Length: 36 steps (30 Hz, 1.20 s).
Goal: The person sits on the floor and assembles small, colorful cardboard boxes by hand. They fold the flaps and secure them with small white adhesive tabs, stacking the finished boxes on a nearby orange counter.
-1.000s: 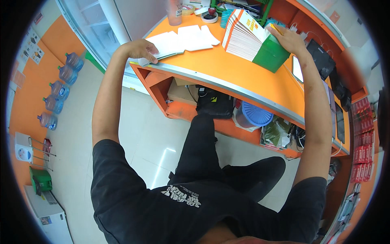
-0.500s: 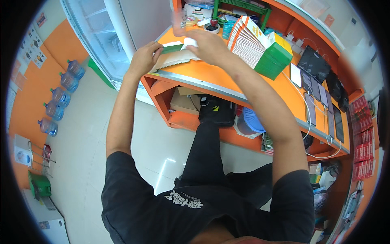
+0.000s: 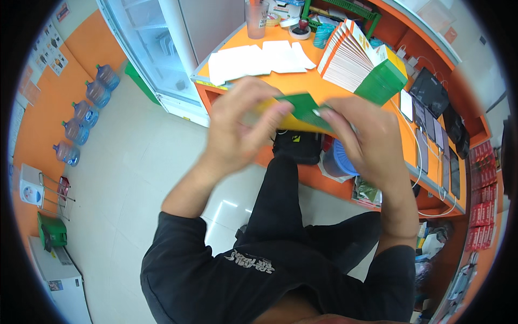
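Observation:
In front of my chest, beyond the near edge of the counter, I hold a green-and-yellow folded carton (image 3: pixel 301 107) between both hands. My left hand (image 3: pixel 237 124) pinches its left end between thumb and fingers, slightly blurred. The right end is gripped by my right hand (image 3: pixel 369 135), its thumb pressed near the corner. White paper sheets (image 3: pixel 243 60) lie spread on the orange counter (image 3: pixel 229 40) behind my left hand. Beyond my right hand stands a fanned row of white-and-orange folded cartons (image 3: pixel 345 59) against a green-and-yellow box (image 3: pixel 382 81).
A clear plastic cup (image 3: pixel 257 21) and a round stamp pad (image 3: pixel 300 29) stand at the back of the counter. Several phones (image 3: pixel 423 121) with white cables lie to the right. Below are a black bag (image 3: pixel 297 146) and a blue-lidded bin (image 3: pixel 340 159). A glass-door fridge (image 3: pixel 154 43) is at left.
Both hands have come back from the counter toward me and now hold the green-and-yellow carton up. The white sheets lie uncovered on the counter. The view has shifted slightly.

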Motion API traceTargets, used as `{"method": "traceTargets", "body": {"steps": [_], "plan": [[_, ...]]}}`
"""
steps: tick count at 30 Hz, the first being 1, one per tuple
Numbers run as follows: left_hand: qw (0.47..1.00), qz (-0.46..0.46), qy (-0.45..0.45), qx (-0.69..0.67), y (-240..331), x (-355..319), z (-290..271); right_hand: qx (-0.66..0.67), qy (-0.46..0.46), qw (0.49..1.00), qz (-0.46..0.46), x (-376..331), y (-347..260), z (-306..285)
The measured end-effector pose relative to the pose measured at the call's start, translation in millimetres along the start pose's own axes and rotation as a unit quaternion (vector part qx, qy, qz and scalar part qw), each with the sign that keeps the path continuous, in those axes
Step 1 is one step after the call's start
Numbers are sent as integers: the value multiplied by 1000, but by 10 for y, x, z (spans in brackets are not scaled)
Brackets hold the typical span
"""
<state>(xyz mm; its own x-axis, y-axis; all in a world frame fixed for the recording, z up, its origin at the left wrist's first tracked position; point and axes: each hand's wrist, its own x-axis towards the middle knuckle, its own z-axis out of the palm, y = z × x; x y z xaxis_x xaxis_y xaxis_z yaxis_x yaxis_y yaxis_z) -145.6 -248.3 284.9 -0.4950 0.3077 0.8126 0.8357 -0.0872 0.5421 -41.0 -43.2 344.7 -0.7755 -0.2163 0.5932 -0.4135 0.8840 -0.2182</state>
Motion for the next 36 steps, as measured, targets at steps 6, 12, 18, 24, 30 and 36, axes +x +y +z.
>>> {"method": "traceTargets", "body": {"steps": [6,12,18,24,30,36], "plan": [[918,-298,22,-261,118,-709,875,-9,57,990,128,-1078,-138,107],[886,-359,-169,-240,238,-1075,1192,1,157,976,153,-1804,-95,436],[842,-405,-256,-249,471,-1173,1247,22,208,964,166,-2152,-90,574],[837,-395,-272,-266,694,-1292,1380,56,193,957,207,-2451,-223,390],[854,-352,-301,-237,804,-1359,1672,85,215,934,272,-2782,-222,303],[839,-367,-333,-225,737,-1436,1946,132,247,899,336,-3012,-32,406]]}}
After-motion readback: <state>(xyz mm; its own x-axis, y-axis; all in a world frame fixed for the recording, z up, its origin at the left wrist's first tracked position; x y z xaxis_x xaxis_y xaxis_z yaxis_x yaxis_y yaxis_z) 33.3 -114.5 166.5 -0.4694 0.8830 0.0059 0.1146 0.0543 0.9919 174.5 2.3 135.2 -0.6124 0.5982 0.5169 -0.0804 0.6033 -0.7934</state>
